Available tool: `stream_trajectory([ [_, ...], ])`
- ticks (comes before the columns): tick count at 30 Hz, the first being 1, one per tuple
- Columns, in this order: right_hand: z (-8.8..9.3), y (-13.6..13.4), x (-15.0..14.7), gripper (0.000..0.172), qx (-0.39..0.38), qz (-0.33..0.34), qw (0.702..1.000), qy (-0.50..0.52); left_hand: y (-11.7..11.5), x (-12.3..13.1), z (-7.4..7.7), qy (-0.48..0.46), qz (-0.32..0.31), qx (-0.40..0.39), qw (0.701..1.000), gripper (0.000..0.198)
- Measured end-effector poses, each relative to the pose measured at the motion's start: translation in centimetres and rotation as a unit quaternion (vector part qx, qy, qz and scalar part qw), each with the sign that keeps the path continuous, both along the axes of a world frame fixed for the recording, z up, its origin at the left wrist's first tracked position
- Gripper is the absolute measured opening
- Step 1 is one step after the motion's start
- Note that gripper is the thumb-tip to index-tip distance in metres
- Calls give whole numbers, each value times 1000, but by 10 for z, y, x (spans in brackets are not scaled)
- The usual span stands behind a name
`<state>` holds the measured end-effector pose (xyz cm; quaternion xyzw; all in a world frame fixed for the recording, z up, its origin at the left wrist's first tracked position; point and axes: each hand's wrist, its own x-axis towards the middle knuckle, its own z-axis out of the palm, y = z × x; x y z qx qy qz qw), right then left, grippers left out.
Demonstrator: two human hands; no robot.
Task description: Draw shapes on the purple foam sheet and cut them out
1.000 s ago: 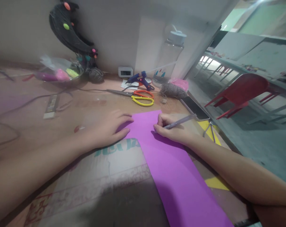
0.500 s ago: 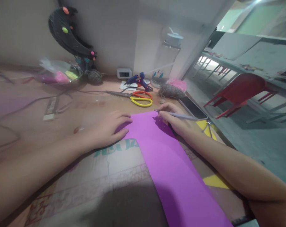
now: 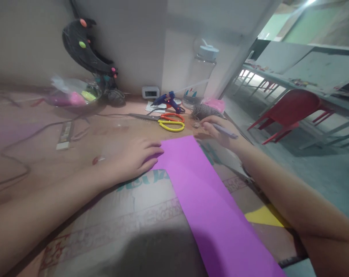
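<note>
Paper (image 3: 209, 200) — thin purple sheet, light, likely slippery — sits pinned at its far corner under the flat left hand (image 3: 137, 157); right hand (image 3: 217, 130), beyond it, grips a pen (image 3: 228, 133).

L hand (image 3: 137, 157) on purple paper (image 3: 209, 200), R hand (image 3: 220, 130) w/ pen (image 3: 226, 131)

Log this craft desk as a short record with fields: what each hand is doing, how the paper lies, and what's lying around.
left hand: palm down, fingers on the far left corner of the purple sheet
right hand: grips a pen, off the sheet, close to the grey yarn ball
purple sheet: lies flat on printed cardboard
behind: yellow scissors, orange scissors, blue glue gun, water bottle
right: red chair
</note>
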<state>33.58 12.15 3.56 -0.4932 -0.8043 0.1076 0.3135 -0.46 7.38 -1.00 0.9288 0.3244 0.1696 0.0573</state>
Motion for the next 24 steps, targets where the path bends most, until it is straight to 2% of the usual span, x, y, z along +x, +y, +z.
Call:
stream_trajectory([
  [3,-3,9,18,38,18,-30,998,-48,-1,4,-4,5,-37,20,999,37],
  [6,-7,10,19,39,26,-36,997,-60,-7,8,-5,18,-32,18,999,37],
  [11,-6,-4,-3,36,-10,38,997,-62,-19,11,5,52,-24,40,998,36],
  [13,-6,-12,-14,35,-51,70,996,-40,-19,10,8,61,-20,43,997,36],
  [16,-8,-24,-28,38,-161,100,981,40,-15,9,10,79,12,39,996,35],
  [20,-13,-32,-37,46,-299,124,925,198,-14,16,14,119,78,35,989,33],
  [24,-19,-30,-36,45,-344,118,892,268,-20,34,17,144,102,54,983,36],
])
